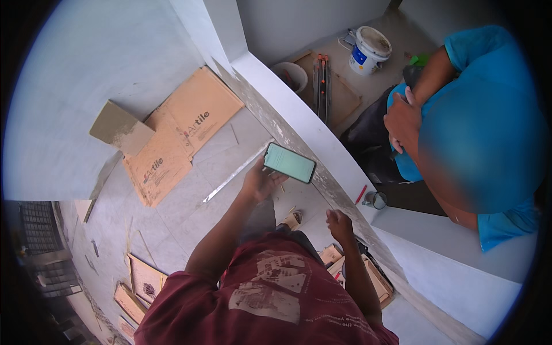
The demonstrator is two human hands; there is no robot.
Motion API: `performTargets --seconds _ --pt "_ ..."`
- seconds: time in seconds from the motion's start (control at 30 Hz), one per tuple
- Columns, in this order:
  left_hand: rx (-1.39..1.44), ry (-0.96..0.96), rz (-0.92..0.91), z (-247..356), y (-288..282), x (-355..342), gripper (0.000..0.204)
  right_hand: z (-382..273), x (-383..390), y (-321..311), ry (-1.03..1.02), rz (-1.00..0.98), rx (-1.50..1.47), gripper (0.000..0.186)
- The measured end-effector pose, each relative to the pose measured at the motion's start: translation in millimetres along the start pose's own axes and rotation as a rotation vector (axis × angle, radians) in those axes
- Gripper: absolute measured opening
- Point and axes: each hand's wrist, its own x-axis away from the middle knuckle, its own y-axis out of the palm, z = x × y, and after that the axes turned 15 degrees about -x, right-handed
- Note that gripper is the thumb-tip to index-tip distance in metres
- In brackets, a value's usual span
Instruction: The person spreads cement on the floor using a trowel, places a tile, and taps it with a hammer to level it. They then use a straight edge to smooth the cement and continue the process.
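Note:
A smartphone (290,163) in a dark case, its screen lit pale green, lies across my left hand (262,180). The thumb and fingers of that hand grip the phone's left end and lower edge. Lower and to the right, my right hand (340,225) is held up in front of my body with its fingers curled in. Nothing shows in it, and it touches nothing. Beside it runs the white ledge of a low wall, where a glass cup (376,200) and a red pen-like stick (361,194) rest.
Flattened cardboard (210,109) and a tile (122,127) lie on the left floor, near a long metal strip (238,172). Beyond the wall, a person in blue (483,115) sits with hands together, near a white bucket (369,50) and a long tile cutter (322,89).

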Motion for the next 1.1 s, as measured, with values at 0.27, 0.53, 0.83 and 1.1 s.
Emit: performTargets --seconds 0.27,0.53,0.83,1.1 --pt "0.118 -0.004 0.124 -33 -37 -164 0.037 111 52 -25 0.479 0.073 0.08 0.046" --pt "0.049 -0.214 0.154 -45 -38 -210 0.037 84 82 14 0.932 0.459 -0.581 0.044" --pt "-0.506 -0.424 -0.017 -49 -63 -221 0.026 51 43 53 0.946 0.498 -0.718 0.029" --pt "-2.102 0.498 -0.585 -55 -222 -193 0.021 123 83 71 0.925 0.376 -0.852 0.034"
